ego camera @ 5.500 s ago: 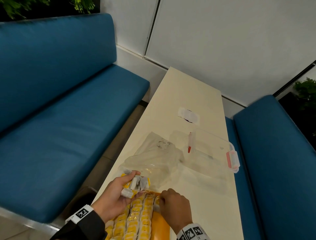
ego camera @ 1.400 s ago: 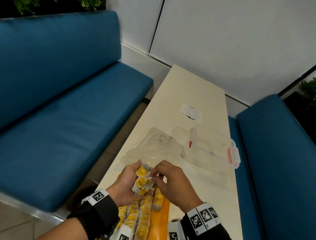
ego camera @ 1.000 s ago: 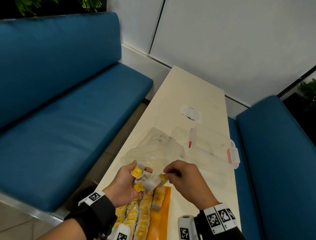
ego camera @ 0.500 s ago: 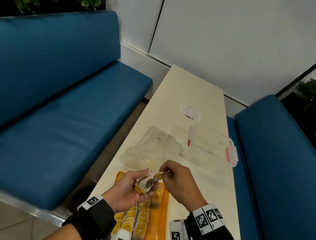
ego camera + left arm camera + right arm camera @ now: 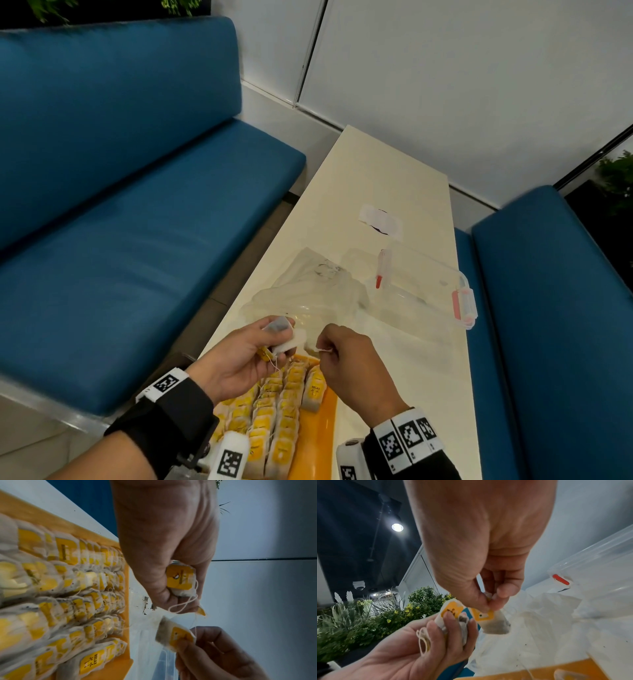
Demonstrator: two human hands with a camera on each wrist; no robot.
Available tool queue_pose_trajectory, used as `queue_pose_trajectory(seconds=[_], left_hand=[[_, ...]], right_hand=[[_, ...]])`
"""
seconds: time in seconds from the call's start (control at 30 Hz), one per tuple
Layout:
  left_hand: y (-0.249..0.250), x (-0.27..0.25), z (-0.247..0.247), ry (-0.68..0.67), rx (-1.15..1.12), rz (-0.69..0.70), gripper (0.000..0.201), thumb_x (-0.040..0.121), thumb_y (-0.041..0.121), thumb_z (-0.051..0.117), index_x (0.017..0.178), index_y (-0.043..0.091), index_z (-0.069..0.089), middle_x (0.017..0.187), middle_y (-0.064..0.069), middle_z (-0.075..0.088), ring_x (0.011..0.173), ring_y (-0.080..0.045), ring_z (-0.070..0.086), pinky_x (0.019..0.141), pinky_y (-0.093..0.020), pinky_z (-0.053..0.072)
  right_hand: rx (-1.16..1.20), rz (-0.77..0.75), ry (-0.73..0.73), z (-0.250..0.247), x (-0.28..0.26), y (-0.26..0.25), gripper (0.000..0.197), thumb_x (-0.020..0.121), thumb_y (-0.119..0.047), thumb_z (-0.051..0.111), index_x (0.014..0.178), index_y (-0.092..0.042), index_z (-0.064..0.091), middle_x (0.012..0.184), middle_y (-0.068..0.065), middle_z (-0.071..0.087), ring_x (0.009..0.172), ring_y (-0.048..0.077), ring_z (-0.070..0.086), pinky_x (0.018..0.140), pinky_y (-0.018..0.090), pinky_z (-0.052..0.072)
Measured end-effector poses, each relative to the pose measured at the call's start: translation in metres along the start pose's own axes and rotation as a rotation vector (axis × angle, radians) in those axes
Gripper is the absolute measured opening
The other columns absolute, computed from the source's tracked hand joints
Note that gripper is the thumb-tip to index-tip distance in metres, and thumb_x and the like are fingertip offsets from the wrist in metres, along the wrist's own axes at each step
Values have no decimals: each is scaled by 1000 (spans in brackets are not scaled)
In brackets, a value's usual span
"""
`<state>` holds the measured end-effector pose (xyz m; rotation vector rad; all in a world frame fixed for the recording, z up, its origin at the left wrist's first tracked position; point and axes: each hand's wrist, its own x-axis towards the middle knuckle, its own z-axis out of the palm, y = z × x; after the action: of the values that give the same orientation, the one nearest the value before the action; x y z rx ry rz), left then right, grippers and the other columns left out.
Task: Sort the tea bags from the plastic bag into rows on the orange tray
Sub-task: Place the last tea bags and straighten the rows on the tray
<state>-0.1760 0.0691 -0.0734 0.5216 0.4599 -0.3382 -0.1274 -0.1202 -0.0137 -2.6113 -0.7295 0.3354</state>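
Observation:
My left hand [image 5: 281, 337] holds a small bunch of tea bags [image 5: 286, 337] with yellow tags just above the far end of the orange tray [image 5: 325, 421]. Right beside it, my right hand [image 5: 323, 344] pinches one tea bag [image 5: 493, 622] by its top and tag. A thin string runs between the two hands. In the left wrist view this single tea bag [image 5: 173, 635] hangs below the bunch [image 5: 180, 580]. Rows of tea bags [image 5: 274, 404] fill the tray's left part. The crumpled plastic bag [image 5: 318, 291] lies just beyond the hands.
A clear plastic box [image 5: 421, 291] with a pink latch [image 5: 464, 308] stands right of the plastic bag. A white paper patch [image 5: 380, 219] lies farther along the narrow cream table [image 5: 376, 171]. Blue benches [image 5: 120, 205] flank the table on both sides.
My right hand has drawn one tea bag a little to the right, away from the bunch in my left hand. The hands are slightly farther apart.

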Motion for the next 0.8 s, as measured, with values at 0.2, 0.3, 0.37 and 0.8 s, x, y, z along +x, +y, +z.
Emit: queue_pose_trajectory(seconds=[0.2,0.3,0.37,0.8], left_hand=[[15,-2,10,-37,-13,54,28,83,-5,70,109,2,69,109,-24,60,78,-28,65,50,-25,58],[23,0,10,-30,-27,95,26,84,-3,69,109,4,68,112,-23,59,78,-27,66,51,-25,59],[25,2,5,-11,-25,117,25,85,-3,69,108,5,68,112,-23,58,79,-26,65,52,-25,59],[7,11,-14,73,69,115,32,81,-1,73,112,4,68,115,-20,57,79,-24,65,55,-25,58]], right_hand=[[82,77,-80,9,-2,0,32,90,-17,62,118,-30,51,86,-8,63,75,6,59,63,14,41],[13,76,-99,10,-3,6,22,88,-18,60,107,-29,59,92,-9,63,82,8,59,68,19,46],[-25,88,-113,10,-5,12,12,88,-18,59,95,-27,63,96,-8,62,86,10,57,70,18,45],[-202,77,-448,20,-17,25,18,86,-17,65,99,-23,75,103,-3,72,95,15,65,75,26,50]])
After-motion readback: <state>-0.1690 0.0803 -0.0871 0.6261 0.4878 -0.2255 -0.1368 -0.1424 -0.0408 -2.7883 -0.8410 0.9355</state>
